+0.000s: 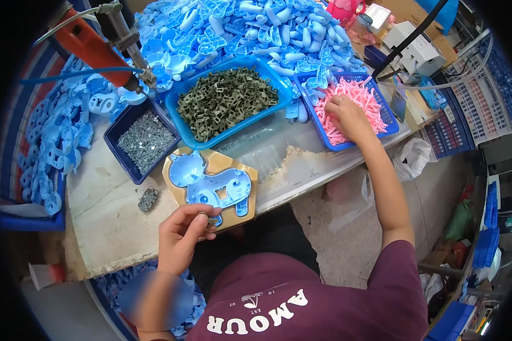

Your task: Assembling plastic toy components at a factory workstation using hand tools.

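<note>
My left hand (179, 236) is at the table's front edge, thumb and fingers pinched on a small dark green plastic part (211, 222). Just beyond it, a light blue animal-shaped toy shell half (219, 190) lies hollow side up in a tan holding block (247, 211). My right hand (350, 117) reaches into a blue basket (337, 146) of pink plastic pieces (370, 108). Its fingers are bent and drawn together on a pink piece, fingertips partly hidden among the pile. A blue tray (231, 132) of dark green parts stands between the basket and the shell.
A dark blue bin (112, 143) of screws stands left of the green parts, with a small screw clump (148, 200) before it. An orange power screwdriver (88, 42) hangs above. Light blue shells (210, 34) heap along the back and left. A white machine (415, 48) stands far right.
</note>
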{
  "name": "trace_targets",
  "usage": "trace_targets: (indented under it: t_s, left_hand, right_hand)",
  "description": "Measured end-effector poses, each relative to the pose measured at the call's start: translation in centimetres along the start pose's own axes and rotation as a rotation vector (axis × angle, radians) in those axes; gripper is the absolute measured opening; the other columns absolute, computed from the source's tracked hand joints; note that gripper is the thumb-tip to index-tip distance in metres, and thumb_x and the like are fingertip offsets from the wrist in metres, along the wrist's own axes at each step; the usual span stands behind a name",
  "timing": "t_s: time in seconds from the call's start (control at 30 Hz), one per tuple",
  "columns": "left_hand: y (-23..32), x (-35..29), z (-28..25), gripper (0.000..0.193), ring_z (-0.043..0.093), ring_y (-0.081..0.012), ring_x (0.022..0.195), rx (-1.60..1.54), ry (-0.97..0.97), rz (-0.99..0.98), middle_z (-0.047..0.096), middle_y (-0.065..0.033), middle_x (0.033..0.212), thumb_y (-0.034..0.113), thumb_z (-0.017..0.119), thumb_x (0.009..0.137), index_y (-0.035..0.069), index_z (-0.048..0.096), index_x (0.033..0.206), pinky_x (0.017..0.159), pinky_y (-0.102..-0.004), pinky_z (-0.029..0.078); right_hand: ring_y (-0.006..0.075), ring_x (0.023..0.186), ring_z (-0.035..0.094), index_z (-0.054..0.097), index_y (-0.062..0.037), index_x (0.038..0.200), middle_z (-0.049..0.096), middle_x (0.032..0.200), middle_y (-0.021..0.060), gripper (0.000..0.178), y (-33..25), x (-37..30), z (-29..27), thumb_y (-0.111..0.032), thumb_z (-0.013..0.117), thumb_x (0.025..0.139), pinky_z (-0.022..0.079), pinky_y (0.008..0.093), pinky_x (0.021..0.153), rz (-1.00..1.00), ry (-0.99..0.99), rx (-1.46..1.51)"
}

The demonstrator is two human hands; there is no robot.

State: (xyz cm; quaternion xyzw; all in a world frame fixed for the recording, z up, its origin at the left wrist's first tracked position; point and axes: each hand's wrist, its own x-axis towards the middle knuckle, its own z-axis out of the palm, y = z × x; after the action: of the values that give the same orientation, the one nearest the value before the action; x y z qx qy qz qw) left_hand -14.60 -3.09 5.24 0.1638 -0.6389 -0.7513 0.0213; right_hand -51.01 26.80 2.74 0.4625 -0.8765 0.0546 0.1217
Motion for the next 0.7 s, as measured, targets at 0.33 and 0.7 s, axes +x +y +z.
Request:
trace_targets:
  t_s: [0.33,0.7]
  left_hand:
    - [0.3,1.3,0.5,0.023,0.067,-0.0119,0.083,0.005,0.13,0.008,0.072,-0.0092,0.105,0.013,0.063,0.1,-0.003,0.07,0.115,0.075,-0.0248,0.056]
    - [-0.6,3.9,1.1,0.031,0.068,-0.0107,0.087,-0.171,0.221,-0.01,0.072,-0.0099,0.109,0.02,0.064,0.1,-0.004,0.069,0.119,0.078,-0.0231,0.057]
  right_hand:
    - [0.0114,0.083,0.063,0.066,-0.005,0.106,0.066,0.091,0.0021,0.019,-4.0,0.7,-5.5,-0.015,0.072,0.091,0.049,0.0265,0.075,0.241,-0.029,0.71]
    - [0.0071,0.076,0.062,0.073,0.0002,0.099,0.072,0.083,0.0027,0.016,-21.1,2.2,-4.9,-0.013,0.072,0.092,0.048,0.0251,0.069,0.006,-0.427,1.202]
